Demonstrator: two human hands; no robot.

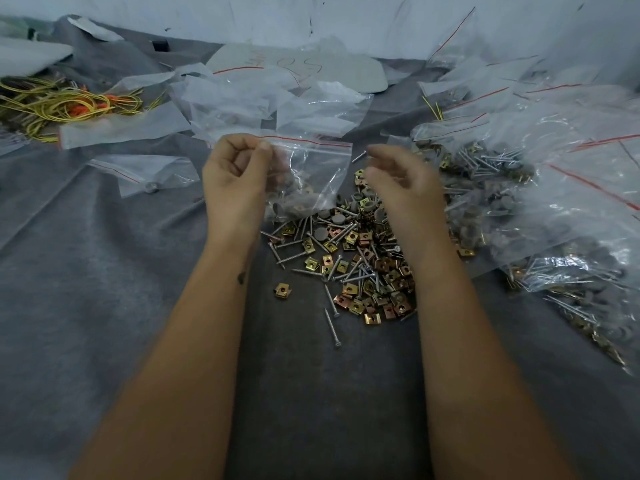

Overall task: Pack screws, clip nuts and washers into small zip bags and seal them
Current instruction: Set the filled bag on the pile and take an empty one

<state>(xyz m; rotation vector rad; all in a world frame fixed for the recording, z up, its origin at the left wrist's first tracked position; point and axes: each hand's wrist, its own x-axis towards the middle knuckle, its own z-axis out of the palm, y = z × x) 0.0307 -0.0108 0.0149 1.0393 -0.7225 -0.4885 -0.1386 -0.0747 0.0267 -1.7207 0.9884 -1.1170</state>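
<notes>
Holding the zip bag (pixel 308 174) up by its top-left corner, my left hand (pixel 235 178) pinches the film just under the red seal line, thumb vs curled fingers. Bag hangs over the loose pile of screws, clip nuts and washers (pixel 349 258) on the grey cloth (pixel 104 289), w/ some hardware already sagging in its bottom. Right hand (pixel 401 181) is blurred, fingers loosely curled near the bag's right edge; a screw (pixel 359 156) sticks out by its fingertips, but can't tell if it's gripped. Film looks thin, floppy, slick, bottom-heavy, so I'd take both top corners at the seal strip.
</notes>
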